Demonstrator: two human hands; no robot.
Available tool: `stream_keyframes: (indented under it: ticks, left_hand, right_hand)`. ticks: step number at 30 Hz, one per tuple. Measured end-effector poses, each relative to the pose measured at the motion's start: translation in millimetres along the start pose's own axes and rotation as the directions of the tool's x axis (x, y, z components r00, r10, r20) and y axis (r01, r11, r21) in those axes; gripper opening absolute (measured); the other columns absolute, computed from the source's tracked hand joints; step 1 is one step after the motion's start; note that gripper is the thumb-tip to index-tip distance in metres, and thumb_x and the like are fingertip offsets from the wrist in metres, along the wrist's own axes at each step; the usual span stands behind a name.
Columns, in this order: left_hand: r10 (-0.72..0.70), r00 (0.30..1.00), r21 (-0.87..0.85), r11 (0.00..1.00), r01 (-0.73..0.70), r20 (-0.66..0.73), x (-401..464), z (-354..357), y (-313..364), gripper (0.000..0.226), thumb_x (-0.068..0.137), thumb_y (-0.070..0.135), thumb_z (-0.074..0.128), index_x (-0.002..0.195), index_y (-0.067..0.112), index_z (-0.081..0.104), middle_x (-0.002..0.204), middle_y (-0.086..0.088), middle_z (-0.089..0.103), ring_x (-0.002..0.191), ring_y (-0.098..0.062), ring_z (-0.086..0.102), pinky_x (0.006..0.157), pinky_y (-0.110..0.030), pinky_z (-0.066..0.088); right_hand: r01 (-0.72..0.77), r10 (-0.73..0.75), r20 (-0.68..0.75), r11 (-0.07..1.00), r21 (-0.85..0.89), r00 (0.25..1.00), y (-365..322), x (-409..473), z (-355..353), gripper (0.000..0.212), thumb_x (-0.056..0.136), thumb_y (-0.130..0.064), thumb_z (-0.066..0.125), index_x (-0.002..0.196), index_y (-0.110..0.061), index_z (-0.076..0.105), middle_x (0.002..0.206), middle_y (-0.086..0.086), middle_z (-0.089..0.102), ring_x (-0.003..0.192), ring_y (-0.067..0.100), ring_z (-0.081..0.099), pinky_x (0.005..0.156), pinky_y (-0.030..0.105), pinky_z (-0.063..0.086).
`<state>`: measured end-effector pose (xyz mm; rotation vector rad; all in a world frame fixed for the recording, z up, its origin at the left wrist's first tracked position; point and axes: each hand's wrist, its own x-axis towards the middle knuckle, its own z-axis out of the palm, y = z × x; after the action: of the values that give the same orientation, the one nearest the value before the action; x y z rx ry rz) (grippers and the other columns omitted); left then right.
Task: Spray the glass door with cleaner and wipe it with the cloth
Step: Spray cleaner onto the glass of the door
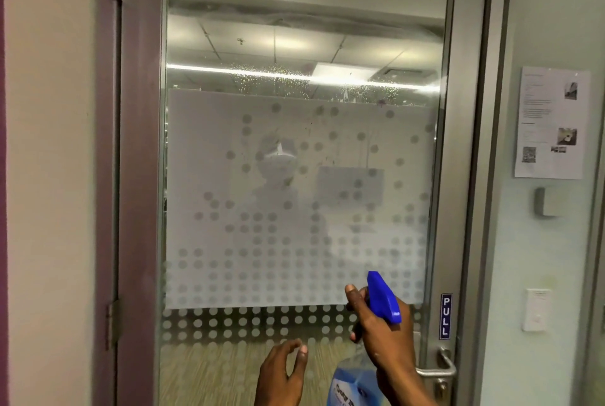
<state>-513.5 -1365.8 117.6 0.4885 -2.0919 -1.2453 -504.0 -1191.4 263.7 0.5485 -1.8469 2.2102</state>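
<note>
The glass door [294, 45] fills the middle of the view, with a frosted dotted panel across its centre. Fine spray droplets [281, 78] speckle the clear glass just above the frosted panel. My right hand [386, 337] grips a spray bottle [381, 296] with a blue trigger head and blue liquid, held low right with its nozzle facing the glass. My left hand [281, 373] hovers beside it at the bottom, fingers loosely curled and holding nothing. No cloth is in view.
A metal frame [140, 176] surrounds the door, with a lever handle [442, 369] and a blue PULL sign [446, 315] on the right. A paper notice [553, 121] and wall switches [537, 309] sit on the right wall. Hinges are on the left.
</note>
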Motion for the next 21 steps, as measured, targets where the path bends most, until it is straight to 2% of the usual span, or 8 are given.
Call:
stream_keyframes:
  ticks: [5, 7, 11, 14, 16, 18, 20, 21]
  left_hand:
    - [0.068, 0.997, 0.018, 0.998, -0.067, -0.033, -8, -2, -12, 0.005, 0.093, 0.039, 0.065, 0.097, 0.041, 0.066, 0.105, 0.020, 0.066, 0.104, 0.001, 0.062, 0.091, -0.015, 0.048]
    - [0.077, 0.986, 0.036, 0.997, -0.073, -0.151, -9, -1, -16, 0.006, 0.090, 0.032, 0.071, 0.088, 0.037, 0.070, 0.093, 0.022, 0.070, 0.092, 0.011, 0.062, 0.088, -0.015, 0.053]
    - [0.147, 0.956, 0.048, 0.989, -0.139, -0.255, -6, -9, -21, 0.038, 0.081, 0.014, 0.081, 0.070, 0.043, 0.061, 0.066, 0.031, 0.063, 0.095, 0.022, 0.057, 0.080, 0.003, 0.045]
    - [0.009, 0.963, -0.028, 0.999, -0.018, -0.268, -35, -36, -13, 0.039, 0.082, 0.018, 0.080, 0.061, 0.044, 0.060, 0.069, 0.024, 0.068, 0.090, 0.013, 0.063, 0.075, -0.005, 0.050]
    - [-0.045, 0.971, -0.108, 0.994, 0.020, -0.234, -54, -59, -7, 0.022, 0.091, 0.029, 0.071, 0.070, 0.037, 0.070, 0.081, 0.015, 0.074, 0.090, 0.000, 0.068, 0.079, -0.015, 0.052]
    - [-0.051, 0.973, -0.174, 0.985, 0.011, -0.226, -62, -72, -2, 0.019, 0.096, 0.036, 0.063, 0.080, 0.033, 0.073, 0.088, 0.009, 0.076, 0.094, -0.006, 0.068, 0.076, -0.009, 0.046]
    - [-0.059, 0.996, -0.165, 0.985, 0.047, -0.067, -93, -69, 34, 0.026, 0.096, 0.046, 0.057, 0.083, 0.032, 0.075, 0.088, 0.007, 0.076, 0.089, -0.003, 0.067, 0.073, -0.007, 0.047]
    - [0.032, 0.999, -0.165, 0.986, -0.030, 0.009, -106, -70, 39, 0.034, 0.092, 0.057, 0.053, 0.080, 0.035, 0.076, 0.085, 0.010, 0.076, 0.087, 0.000, 0.067, 0.078, -0.010, 0.050]
  right_hand:
    - [0.062, -0.063, 0.105, 0.998, 0.008, 0.993, -18, -16, 11, 0.029, 0.082, -0.032, 0.078, 0.070, -0.009, 0.066, 0.064, 0.020, 0.068, 0.046, 0.025, 0.059, 0.054, 0.038, 0.055]
    - [0.090, -0.090, 0.125, 0.996, 0.002, 0.988, -26, -19, 17, 0.031, 0.083, -0.031, 0.078, 0.063, -0.011, 0.064, 0.058, 0.016, 0.067, 0.047, 0.025, 0.060, 0.057, 0.038, 0.055]
    - [0.092, -0.102, 0.153, 0.993, 0.074, 0.983, -41, -21, 30, 0.027, 0.082, -0.028, 0.077, 0.067, -0.009, 0.065, 0.064, 0.016, 0.070, 0.047, 0.022, 0.058, 0.054, 0.035, 0.054]
    - [0.047, -0.076, 0.221, 0.990, 0.132, 0.972, -55, -47, 30, 0.025, 0.083, -0.027, 0.076, 0.079, -0.004, 0.067, 0.076, 0.017, 0.074, 0.046, 0.022, 0.056, 0.050, 0.033, 0.052]
    - [0.041, -0.078, 0.248, 0.988, 0.149, 0.966, -65, -65, 26, 0.025, 0.083, -0.027, 0.077, 0.081, -0.004, 0.068, 0.082, 0.014, 0.076, 0.046, 0.024, 0.054, 0.050, 0.032, 0.052]
    - [0.044, -0.081, 0.247, 0.987, 0.153, 0.965, -67, -69, 25, 0.026, 0.081, -0.028, 0.077, 0.082, -0.003, 0.070, 0.085, 0.012, 0.077, 0.048, 0.024, 0.054, 0.049, 0.031, 0.053]
    - [0.038, -0.071, 0.197, 0.986, 0.163, 0.978, -80, -86, -1, 0.025, 0.081, -0.026, 0.077, 0.084, -0.003, 0.070, 0.087, 0.013, 0.077, 0.048, 0.025, 0.055, 0.049, 0.028, 0.054]
    - [0.034, -0.069, 0.200, 0.984, 0.178, 0.977, -78, -88, -4, 0.022, 0.082, -0.025, 0.077, 0.083, -0.004, 0.071, 0.087, 0.015, 0.076, 0.048, 0.025, 0.056, 0.049, 0.027, 0.054]
